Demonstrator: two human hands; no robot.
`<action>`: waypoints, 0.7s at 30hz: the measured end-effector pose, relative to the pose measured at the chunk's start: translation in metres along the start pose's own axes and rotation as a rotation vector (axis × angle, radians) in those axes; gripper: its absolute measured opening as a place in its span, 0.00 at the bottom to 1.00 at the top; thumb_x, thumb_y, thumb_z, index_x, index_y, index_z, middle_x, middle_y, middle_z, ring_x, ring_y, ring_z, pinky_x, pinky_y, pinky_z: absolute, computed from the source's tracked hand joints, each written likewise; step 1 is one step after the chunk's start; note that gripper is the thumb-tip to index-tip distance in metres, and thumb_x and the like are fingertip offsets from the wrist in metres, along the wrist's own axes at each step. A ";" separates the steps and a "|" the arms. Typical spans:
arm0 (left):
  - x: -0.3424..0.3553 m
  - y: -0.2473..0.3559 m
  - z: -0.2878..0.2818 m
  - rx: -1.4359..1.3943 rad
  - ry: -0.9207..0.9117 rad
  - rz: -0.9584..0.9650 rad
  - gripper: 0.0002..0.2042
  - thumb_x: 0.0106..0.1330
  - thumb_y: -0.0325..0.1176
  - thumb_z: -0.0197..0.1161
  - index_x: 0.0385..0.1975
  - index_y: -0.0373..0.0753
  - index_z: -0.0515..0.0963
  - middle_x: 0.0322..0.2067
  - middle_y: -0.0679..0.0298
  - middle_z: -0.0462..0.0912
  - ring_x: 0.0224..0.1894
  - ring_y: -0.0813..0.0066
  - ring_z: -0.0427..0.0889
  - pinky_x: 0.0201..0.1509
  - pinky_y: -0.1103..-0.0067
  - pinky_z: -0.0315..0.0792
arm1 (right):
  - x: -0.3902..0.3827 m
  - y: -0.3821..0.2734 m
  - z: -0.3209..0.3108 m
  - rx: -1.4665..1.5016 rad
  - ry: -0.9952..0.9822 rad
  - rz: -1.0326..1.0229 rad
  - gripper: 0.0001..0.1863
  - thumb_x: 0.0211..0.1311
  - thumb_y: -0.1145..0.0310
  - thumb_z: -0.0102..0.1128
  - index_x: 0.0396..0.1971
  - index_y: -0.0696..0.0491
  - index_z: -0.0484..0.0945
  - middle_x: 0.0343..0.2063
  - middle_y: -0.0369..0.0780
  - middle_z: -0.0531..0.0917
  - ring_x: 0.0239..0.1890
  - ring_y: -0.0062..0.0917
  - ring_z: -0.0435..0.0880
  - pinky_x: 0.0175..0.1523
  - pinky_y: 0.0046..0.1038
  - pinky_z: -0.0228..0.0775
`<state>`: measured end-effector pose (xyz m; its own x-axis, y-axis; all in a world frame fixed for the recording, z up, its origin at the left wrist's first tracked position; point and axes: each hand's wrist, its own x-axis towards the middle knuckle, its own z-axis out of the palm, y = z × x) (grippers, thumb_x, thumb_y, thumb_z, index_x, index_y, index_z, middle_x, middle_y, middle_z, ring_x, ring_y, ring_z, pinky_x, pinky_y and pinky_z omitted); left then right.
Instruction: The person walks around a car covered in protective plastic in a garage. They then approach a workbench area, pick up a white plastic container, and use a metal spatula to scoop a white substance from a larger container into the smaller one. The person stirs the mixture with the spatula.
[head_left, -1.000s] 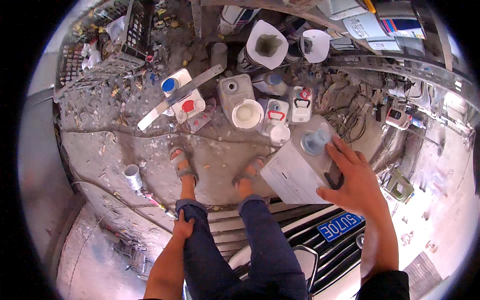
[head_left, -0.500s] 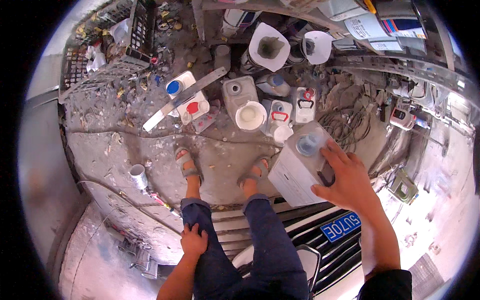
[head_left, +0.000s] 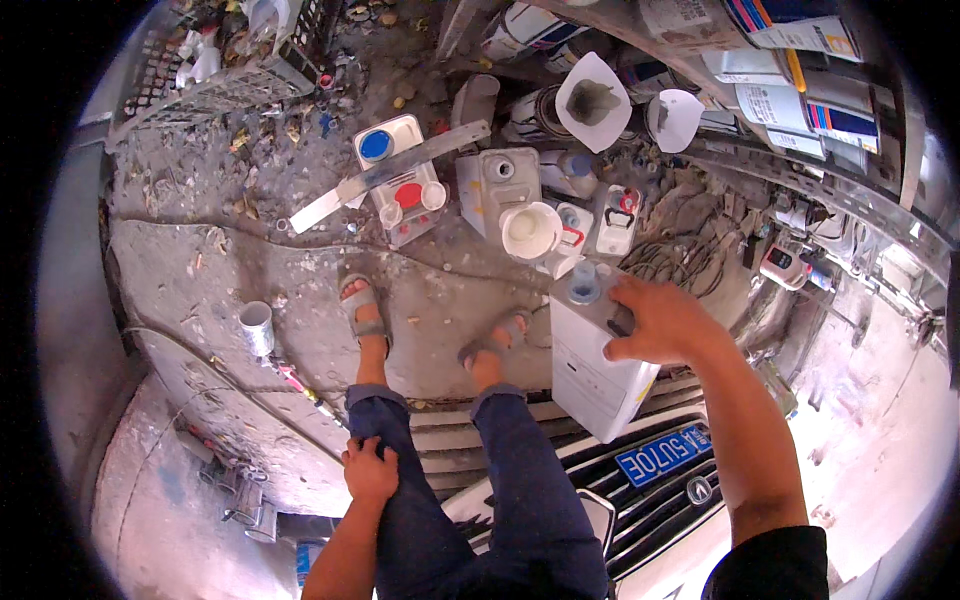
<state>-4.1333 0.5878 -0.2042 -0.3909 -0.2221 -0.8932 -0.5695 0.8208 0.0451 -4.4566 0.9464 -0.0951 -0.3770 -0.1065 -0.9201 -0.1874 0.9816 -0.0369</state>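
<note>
My right hand (head_left: 655,325) is closed on the black handle at the top of a whitish rectangular canister (head_left: 597,370). A translucent cap or cup (head_left: 583,284) sits over the canister's neck. I cannot tell whether the canister's base touches the floor. My left hand (head_left: 370,468) holds nothing and rests on my left knee, fingers apart. Left of my feet stands a spray gun (head_left: 290,378) with a silvery cup (head_left: 256,328). Ahead, a white cup (head_left: 530,230) rests on a grey open-necked canister (head_left: 508,168).
A flat stick (head_left: 375,180) lies across a blue-capped container (head_left: 376,146). Paper-lined cans (head_left: 593,102) stand near a shelf of tins (head_left: 785,110). A hose coil (head_left: 680,270), black crate (head_left: 210,95) and small red-capped canister (head_left: 618,222) surround the spot. A car grille (head_left: 660,500) lies close below.
The canister, with my right hand on its handle, has turned and shifted left, showing more of its front side. My left hand stays on my knee. The whole view has shifted somewhat.
</note>
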 end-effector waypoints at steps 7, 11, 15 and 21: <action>0.000 0.004 -0.005 -0.006 0.002 -0.021 0.19 0.58 0.42 0.58 0.46 0.40 0.79 0.54 0.49 0.70 0.54 0.48 0.70 0.58 0.63 0.67 | 0.006 -0.004 -0.005 -0.008 -0.046 -0.006 0.39 0.36 0.48 0.64 0.50 0.55 0.75 0.52 0.50 0.76 0.49 0.46 0.79 0.53 0.43 0.72; 0.001 0.004 -0.005 -0.008 -0.005 -0.017 0.19 0.58 0.42 0.58 0.46 0.40 0.79 0.54 0.49 0.70 0.54 0.49 0.70 0.59 0.63 0.67 | 0.022 -0.006 -0.013 -0.022 -0.195 0.036 0.41 0.36 0.45 0.65 0.52 0.55 0.74 0.49 0.49 0.78 0.50 0.44 0.78 0.54 0.38 0.71; 0.003 0.003 -0.004 -0.006 -0.004 -0.030 0.19 0.58 0.42 0.58 0.46 0.40 0.79 0.54 0.49 0.70 0.53 0.49 0.70 0.58 0.63 0.67 | 0.031 -0.012 -0.021 -0.021 -0.230 0.035 0.40 0.35 0.45 0.65 0.50 0.55 0.75 0.46 0.49 0.80 0.49 0.43 0.79 0.53 0.37 0.71; 0.003 0.002 -0.003 -0.022 0.005 -0.030 0.18 0.58 0.42 0.57 0.45 0.40 0.79 0.53 0.49 0.70 0.53 0.48 0.70 0.58 0.63 0.67 | 0.041 -0.019 -0.028 -0.055 -0.277 0.050 0.41 0.34 0.45 0.65 0.51 0.55 0.76 0.46 0.49 0.80 0.49 0.42 0.79 0.53 0.36 0.71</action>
<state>-4.1378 0.5868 -0.2050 -0.3767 -0.2489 -0.8923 -0.5969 0.8018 0.0284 -4.4937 0.9190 -0.1213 -0.1258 -0.0030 -0.9921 -0.2264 0.9737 0.0258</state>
